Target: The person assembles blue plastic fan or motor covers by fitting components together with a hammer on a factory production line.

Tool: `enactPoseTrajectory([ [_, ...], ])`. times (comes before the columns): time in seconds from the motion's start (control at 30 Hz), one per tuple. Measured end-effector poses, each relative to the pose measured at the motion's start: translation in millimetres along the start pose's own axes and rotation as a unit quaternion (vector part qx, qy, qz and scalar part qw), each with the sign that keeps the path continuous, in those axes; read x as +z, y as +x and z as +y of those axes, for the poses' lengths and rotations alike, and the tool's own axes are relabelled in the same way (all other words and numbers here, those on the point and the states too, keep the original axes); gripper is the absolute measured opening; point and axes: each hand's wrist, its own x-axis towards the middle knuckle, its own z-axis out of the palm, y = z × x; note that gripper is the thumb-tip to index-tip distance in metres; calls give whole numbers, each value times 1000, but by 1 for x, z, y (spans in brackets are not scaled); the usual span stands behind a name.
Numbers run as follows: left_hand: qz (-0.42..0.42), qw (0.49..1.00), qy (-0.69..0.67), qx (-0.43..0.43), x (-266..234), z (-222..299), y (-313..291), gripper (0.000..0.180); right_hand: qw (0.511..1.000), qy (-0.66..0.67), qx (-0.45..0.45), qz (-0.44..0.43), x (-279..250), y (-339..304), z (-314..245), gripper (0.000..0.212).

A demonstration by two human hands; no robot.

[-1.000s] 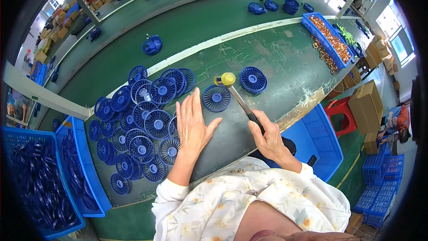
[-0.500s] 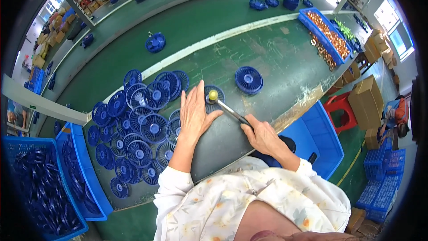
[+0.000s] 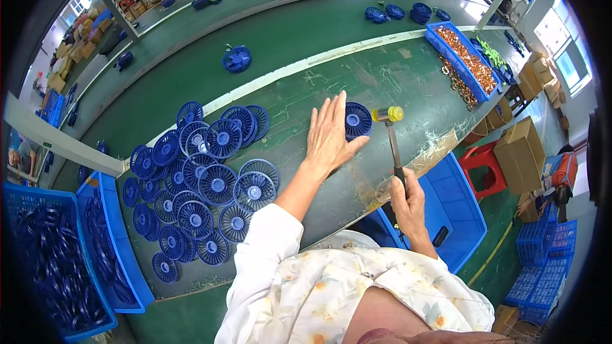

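My right hand point(image 3: 408, 202) is wrapped round the handle of a mallet point(image 3: 396, 150). Its yellow head point(image 3: 387, 114) is just right of a dark blue round fan grille point(image 3: 359, 120). My left hand point(image 3: 327, 135) lies with fingers stretched along that grille's left side, seemingly touching its rim. Whether another grille lies beneath this one, I cannot tell. Further left, a spread of similar blue grilles point(image 3: 218, 185) covers the bench, many overlapping.
On the far right of the bench point(image 3: 306, 207) stands a blue tray point(image 3: 464, 57) of copper-coloured rings, some spilled beside it. A green belt point(image 3: 172, 83) carries blue fan parts beyond. Blue crates point(image 3: 60, 200) stand left; a blue bin point(image 3: 468, 229) and red stool point(image 3: 482, 169) are right.
My left hand has moved right to the separate grille. The mallet has come off the grille it was on and swung right. That grille no longer shows at its earlier spot.
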Motion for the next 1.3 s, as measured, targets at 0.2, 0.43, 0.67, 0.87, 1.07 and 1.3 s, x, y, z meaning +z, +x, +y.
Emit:
enactPoseTrajectory([
  [0.2,-54,990,123,-33,-104,10,-81,113,996,25,73,-49,9,-10,-2,25],
  [0.43,-29,965,202,-163,-146,-13,-170,105,983,-10,26,-182,39,-11,-19,23],
  [0.67,-24,992,103,-64,-116,8,-141,107,980,-35,-37,-192,34,-16,-36,27],
  [0.87,-69,995,47,-47,-87,2,-126,101,958,-160,-15,-237,4,-32,-30,24],
  [1.07,-85,993,64,-51,-82,0,-115,96,951,-157,59,-261,-2,-21,-45,23],
  [1.3,-89,992,84,-29,-79,0,-110,89,947,-169,43,-270,-5,-19,-16,21],
])
